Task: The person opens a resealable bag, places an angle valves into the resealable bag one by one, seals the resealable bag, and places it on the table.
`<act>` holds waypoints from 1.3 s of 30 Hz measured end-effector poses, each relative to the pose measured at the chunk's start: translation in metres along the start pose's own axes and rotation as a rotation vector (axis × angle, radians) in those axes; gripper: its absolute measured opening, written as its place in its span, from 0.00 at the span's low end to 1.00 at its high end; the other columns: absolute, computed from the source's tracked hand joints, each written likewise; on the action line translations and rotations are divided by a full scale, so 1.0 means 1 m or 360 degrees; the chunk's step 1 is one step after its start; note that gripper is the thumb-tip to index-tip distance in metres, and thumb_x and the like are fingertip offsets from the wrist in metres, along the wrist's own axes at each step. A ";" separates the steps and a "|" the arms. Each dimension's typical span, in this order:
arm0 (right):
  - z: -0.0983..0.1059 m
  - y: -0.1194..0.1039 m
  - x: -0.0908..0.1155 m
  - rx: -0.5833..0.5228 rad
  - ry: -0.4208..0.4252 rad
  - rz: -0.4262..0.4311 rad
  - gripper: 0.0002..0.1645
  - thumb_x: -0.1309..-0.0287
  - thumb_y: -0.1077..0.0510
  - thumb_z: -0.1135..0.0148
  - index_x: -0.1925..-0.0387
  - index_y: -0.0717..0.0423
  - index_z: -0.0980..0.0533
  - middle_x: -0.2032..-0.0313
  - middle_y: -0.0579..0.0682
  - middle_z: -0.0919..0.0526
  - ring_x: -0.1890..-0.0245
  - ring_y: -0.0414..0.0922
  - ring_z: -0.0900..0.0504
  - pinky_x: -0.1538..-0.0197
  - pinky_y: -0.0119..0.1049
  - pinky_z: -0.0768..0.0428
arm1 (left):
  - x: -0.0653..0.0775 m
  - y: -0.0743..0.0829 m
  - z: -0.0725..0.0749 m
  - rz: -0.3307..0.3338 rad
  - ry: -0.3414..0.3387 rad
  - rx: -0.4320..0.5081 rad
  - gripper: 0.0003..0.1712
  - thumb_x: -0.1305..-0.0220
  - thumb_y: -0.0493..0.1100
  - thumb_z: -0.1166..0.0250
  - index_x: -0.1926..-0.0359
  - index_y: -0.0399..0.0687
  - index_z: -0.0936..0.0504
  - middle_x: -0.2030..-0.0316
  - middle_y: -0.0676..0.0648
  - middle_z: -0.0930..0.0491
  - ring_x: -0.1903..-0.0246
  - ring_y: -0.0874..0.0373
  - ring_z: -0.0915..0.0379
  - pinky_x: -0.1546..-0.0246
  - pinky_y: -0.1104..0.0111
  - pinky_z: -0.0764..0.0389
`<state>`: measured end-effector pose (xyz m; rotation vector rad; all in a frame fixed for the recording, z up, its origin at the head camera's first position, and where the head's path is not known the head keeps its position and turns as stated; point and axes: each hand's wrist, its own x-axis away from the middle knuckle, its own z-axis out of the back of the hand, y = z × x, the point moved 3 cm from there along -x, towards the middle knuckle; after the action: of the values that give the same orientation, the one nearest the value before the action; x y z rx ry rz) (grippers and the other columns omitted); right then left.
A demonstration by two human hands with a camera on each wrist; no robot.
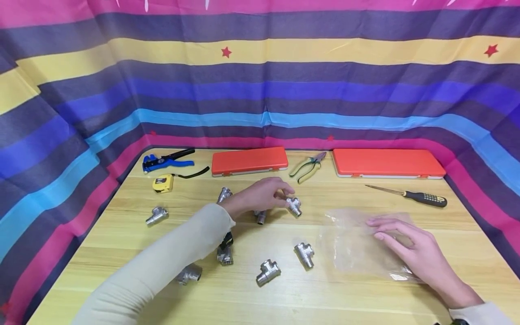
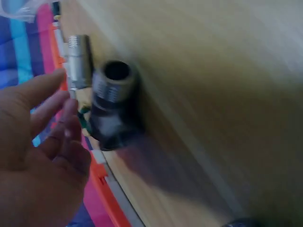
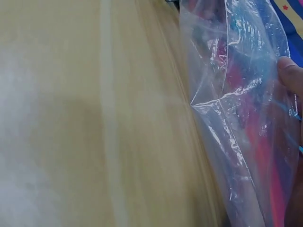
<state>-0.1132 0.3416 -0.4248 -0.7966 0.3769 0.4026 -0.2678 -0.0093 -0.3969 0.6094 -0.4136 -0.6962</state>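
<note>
In the head view, my left hand [image 1: 264, 196] reaches over the middle of the table, fingers loosely bent, beside a metal tee fitting [image 1: 294, 206]. The left wrist view shows nothing between its fingers, with a blurred tee fitting [image 2: 111, 104] and another threaded fitting [image 2: 79, 61] close by. My right hand [image 1: 414, 248] holds a clear plastic bag [image 1: 353, 248] near its edge. In the right wrist view the thumb lies on the bag [image 3: 236, 109], and the other fingers are hidden. Two tee fittings [image 1: 268, 272] lie between the hands, towards the front.
More fittings [image 1: 157, 216] lie around the left forearm, some partly covered by it. Along the back are a wire stripper [image 1: 168, 160], a tape measure [image 1: 163, 183], two red cases [image 1: 249, 161] and pliers [image 1: 308, 167]. A screwdriver [image 1: 424, 198] lies beyond the bag.
</note>
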 end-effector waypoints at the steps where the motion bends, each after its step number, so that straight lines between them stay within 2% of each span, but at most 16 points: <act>1: 0.000 0.001 0.000 -0.0021 -0.0003 -0.0013 0.24 0.43 0.77 0.25 0.55 0.47 0.11 0.46 0.47 0.08 0.37 0.29 0.17 0.30 0.19 0.29 | -0.001 -0.002 -0.001 -0.0003 -0.0010 -0.0085 0.23 0.24 0.44 0.28 0.32 0.51 0.16 0.46 0.51 0.15 0.51 0.58 0.20 0.46 0.65 0.18; 3: 0.002 0.002 0.000 -0.0051 0.0000 -0.0018 0.24 0.43 0.78 0.25 0.55 0.47 0.11 0.46 0.48 0.08 0.37 0.30 0.17 0.31 0.19 0.29 | -0.002 -0.003 -0.004 -0.0019 -0.0028 -0.0227 0.22 0.25 0.45 0.27 0.33 0.53 0.14 0.51 0.52 0.15 0.54 0.59 0.24 0.48 0.65 0.21; 5: 0.003 0.002 0.000 -0.0079 0.0018 -0.0005 0.24 0.44 0.79 0.26 0.55 0.50 0.11 0.47 0.49 0.08 0.38 0.31 0.16 0.31 0.20 0.28 | -0.003 -0.003 -0.006 -0.0052 -0.0031 -0.0308 0.18 0.24 0.47 0.28 0.37 0.54 0.13 0.55 0.54 0.14 0.55 0.58 0.26 0.49 0.63 0.23; 9: 0.004 0.005 -0.002 -0.0103 0.0057 -0.0031 0.24 0.44 0.80 0.27 0.54 0.52 0.11 0.47 0.48 0.08 0.39 0.31 0.16 0.31 0.20 0.28 | -0.003 -0.002 -0.007 -0.0065 -0.0003 -0.0368 0.13 0.23 0.51 0.29 0.43 0.56 0.11 0.56 0.57 0.12 0.52 0.60 0.24 0.42 0.63 0.22; 12: 0.006 0.006 -0.002 -0.0086 0.0083 -0.0091 0.23 0.42 0.78 0.26 0.53 0.51 0.11 0.47 0.45 0.08 0.39 0.29 0.16 0.31 0.17 0.29 | -0.002 0.003 -0.009 -0.0119 0.0013 -0.0359 0.13 0.22 0.51 0.30 0.44 0.55 0.11 0.54 0.56 0.10 0.50 0.62 0.21 0.40 0.64 0.21; 17: 0.007 0.006 -0.003 -0.0049 0.0092 -0.0173 0.21 0.40 0.74 0.25 0.53 0.47 0.10 0.46 0.41 0.08 0.39 0.27 0.17 0.33 0.14 0.29 | -0.001 0.030 -0.019 -0.0335 0.0012 -0.0243 0.12 0.23 0.49 0.29 0.44 0.52 0.10 0.53 0.55 0.09 0.56 0.67 0.18 0.49 0.73 0.18; 21: 0.006 0.005 -0.004 -0.0056 0.0089 -0.0194 0.20 0.39 0.74 0.25 0.53 0.48 0.10 0.47 0.41 0.08 0.40 0.26 0.17 0.33 0.15 0.29 | -0.004 0.058 -0.039 -0.0447 -0.0043 -0.0244 0.12 0.22 0.51 0.31 0.45 0.54 0.11 0.56 0.59 0.10 0.62 0.72 0.21 0.58 0.78 0.21; 25: 0.003 0.004 -0.004 -0.0062 0.0075 -0.0203 0.20 0.37 0.74 0.26 0.53 0.48 0.11 0.47 0.40 0.08 0.41 0.25 0.16 0.33 0.15 0.30 | -0.013 0.075 -0.060 -0.0423 -0.0052 -0.0362 0.12 0.22 0.53 0.32 0.45 0.56 0.11 0.56 0.62 0.11 0.63 0.74 0.23 0.60 0.81 0.24; 30: 0.000 0.004 -0.005 -0.0051 0.0054 -0.0236 0.17 0.35 0.71 0.27 0.53 0.46 0.11 0.47 0.37 0.08 0.41 0.25 0.17 0.33 0.15 0.30 | -0.023 0.087 -0.078 -0.0280 -0.0014 -0.0612 0.12 0.23 0.56 0.31 0.46 0.60 0.12 0.62 0.64 0.16 0.67 0.71 0.27 0.66 0.80 0.27; 32: 0.000 0.004 -0.005 -0.0046 0.0051 -0.0242 0.17 0.34 0.70 0.27 0.53 0.46 0.11 0.47 0.37 0.08 0.42 0.25 0.17 0.34 0.15 0.30 | -0.025 0.092 -0.082 -0.0226 -0.0010 -0.0668 0.11 0.22 0.56 0.31 0.47 0.61 0.12 0.65 0.64 0.17 0.69 0.70 0.27 0.69 0.79 0.28; 35: 0.000 0.004 -0.004 -0.0036 0.0057 -0.0250 0.17 0.34 0.70 0.26 0.53 0.45 0.11 0.47 0.35 0.08 0.41 0.24 0.17 0.34 0.14 0.30 | -0.027 0.100 -0.086 -0.0206 -0.0025 -0.0624 0.11 0.22 0.55 0.31 0.46 0.62 0.12 0.63 0.64 0.14 0.68 0.69 0.24 0.68 0.79 0.27; 38: 0.001 0.002 -0.003 -0.0034 0.0060 -0.0256 0.17 0.34 0.69 0.26 0.53 0.45 0.11 0.47 0.34 0.09 0.41 0.24 0.17 0.34 0.14 0.31 | -0.026 0.103 -0.084 -0.0236 -0.0109 -0.0472 0.13 0.21 0.53 0.32 0.41 0.61 0.12 0.53 0.63 0.09 0.66 0.67 0.18 0.66 0.77 0.22; 39: 0.002 0.002 -0.003 -0.0035 0.0060 -0.0257 0.17 0.34 0.69 0.26 0.52 0.45 0.11 0.47 0.35 0.09 0.41 0.24 0.18 0.34 0.14 0.31 | -0.024 0.101 -0.081 -0.0255 -0.0142 -0.0413 0.15 0.21 0.52 0.32 0.39 0.61 0.13 0.49 0.63 0.09 0.62 0.69 0.16 0.62 0.78 0.20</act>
<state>-0.1163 0.3434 -0.4236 -0.8508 0.3408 0.2414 -0.1937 0.0996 -0.3960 0.3692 -0.3522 -0.9162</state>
